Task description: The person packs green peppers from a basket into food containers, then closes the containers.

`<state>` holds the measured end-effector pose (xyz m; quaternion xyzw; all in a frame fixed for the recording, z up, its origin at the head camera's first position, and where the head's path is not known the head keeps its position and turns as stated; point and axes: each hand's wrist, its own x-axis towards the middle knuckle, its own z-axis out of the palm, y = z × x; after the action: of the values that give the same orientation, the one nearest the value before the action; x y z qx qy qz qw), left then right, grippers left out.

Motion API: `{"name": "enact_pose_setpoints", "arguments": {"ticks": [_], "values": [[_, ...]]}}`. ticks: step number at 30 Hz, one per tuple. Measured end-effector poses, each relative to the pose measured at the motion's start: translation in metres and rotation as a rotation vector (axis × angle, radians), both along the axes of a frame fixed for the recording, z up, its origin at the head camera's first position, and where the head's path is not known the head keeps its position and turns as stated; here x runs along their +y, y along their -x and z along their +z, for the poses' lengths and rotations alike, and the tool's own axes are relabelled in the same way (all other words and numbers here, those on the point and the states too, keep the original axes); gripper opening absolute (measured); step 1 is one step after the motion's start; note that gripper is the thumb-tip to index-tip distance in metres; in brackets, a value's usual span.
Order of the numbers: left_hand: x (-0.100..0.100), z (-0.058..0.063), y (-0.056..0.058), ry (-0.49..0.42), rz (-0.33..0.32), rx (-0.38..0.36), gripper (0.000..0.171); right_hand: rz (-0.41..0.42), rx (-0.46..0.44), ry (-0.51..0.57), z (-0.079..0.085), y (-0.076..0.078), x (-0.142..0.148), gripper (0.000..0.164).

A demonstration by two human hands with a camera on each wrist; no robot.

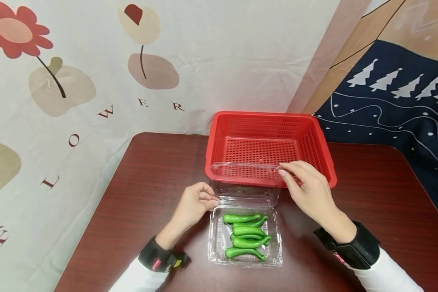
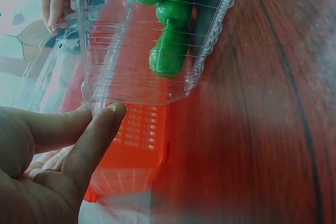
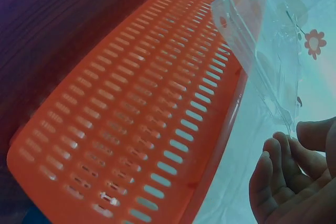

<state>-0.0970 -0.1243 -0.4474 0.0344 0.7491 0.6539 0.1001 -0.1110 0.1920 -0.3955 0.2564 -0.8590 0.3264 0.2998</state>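
A clear plastic clamshell box [image 1: 213, 259] sits on the table with several green chili peppers [image 1: 249, 243] lying in its base. Its transparent lid [image 1: 248, 192] stands raised on the far side, overlapping the red basket in the head view. My right hand [image 1: 310, 190] pinches the lid's upper right corner between thumb and fingers. At the back left corner of the base, by the hinge, my left hand [image 1: 195, 205] pinches the plastic edge; the left wrist view shows thumb and fingertip [image 2: 113, 113] meeting on that rim.
Behind the box stands a red plastic basket [image 1: 270, 180] with slotted walls, at the back of the dark brown table [image 1: 142, 170]. A patterned white cloth [image 1: 204, 61] hangs beyond the table's far and left edges. A dark blue cloth with trees [image 1: 398, 109] hangs at right.
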Motion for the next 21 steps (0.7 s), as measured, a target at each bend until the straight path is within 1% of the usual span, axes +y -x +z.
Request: {"name": "enact_pose_setpoints", "arguments": {"ticks": [5,7,11,13,15,16,17,20,21], "values": [[0.004,0.0,0.001,-0.003,-0.02,0.01,0.02,0.023,0.003,0.008,0.004,-0.003,0.005,0.04],[0.005,0.0,0.001,0.004,-0.022,0.012,0.02,0.022,0.0,0.004,0.005,-0.005,0.008,0.043],[0.007,-0.001,0.002,0.018,-0.026,0.017,0.02,0.018,-0.008,-0.018,0.007,-0.012,0.014,0.044],[0.008,-0.001,0.003,0.02,-0.033,0.022,0.019,0.027,-0.018,-0.02,0.007,-0.016,0.017,0.038],[0.008,-0.001,0.004,0.019,-0.042,0.029,0.018,0.041,-0.011,-0.007,0.006,-0.02,0.019,0.025],[0.008,-0.001,0.004,0.017,-0.048,0.036,0.018,0.048,-0.005,0.002,0.006,-0.022,0.02,0.023],[0.008,-0.001,0.005,0.016,-0.054,0.039,0.017,0.053,-0.001,0.01,0.005,-0.024,0.021,0.025],[0.008,-0.001,0.006,0.022,-0.067,0.056,0.016,0.06,0.027,0.02,0.004,-0.031,0.021,0.044],[0.008,-0.001,0.006,0.024,-0.071,0.06,0.016,0.059,0.03,0.018,0.004,-0.034,0.021,0.047]]}}
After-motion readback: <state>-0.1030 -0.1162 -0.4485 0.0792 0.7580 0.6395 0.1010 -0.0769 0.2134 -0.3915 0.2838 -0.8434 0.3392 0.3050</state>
